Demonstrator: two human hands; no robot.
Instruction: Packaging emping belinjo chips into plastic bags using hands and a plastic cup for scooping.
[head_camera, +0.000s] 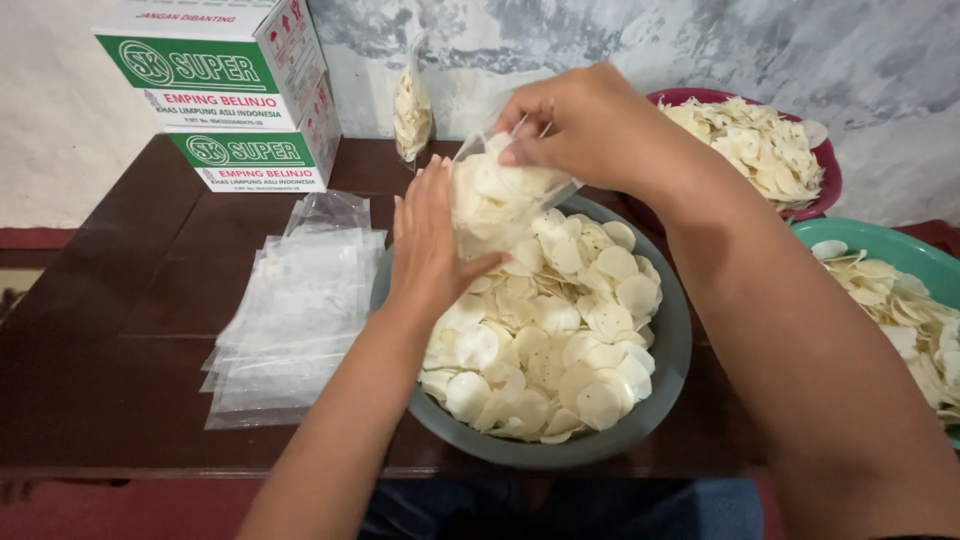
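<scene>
A clear plastic bag (492, 195) partly filled with pale round chips is held over a grey bowl (672, 340) heaped with the same chips (560, 340). My left hand (428, 250) grips the bag's side from the left. My right hand (575, 125) is at the bag's open top, fingers pinched on chips and the bag's rim.
A stack of empty clear bags (295, 320) lies left of the bowl on the dark wooden table (130, 300). White-and-green cardboard boxes (225, 95) stand at the back left, a filled bag (412, 110) leans on the wall, and a red bowl (825, 190) and green bowl (880, 245) of chips sit at the right.
</scene>
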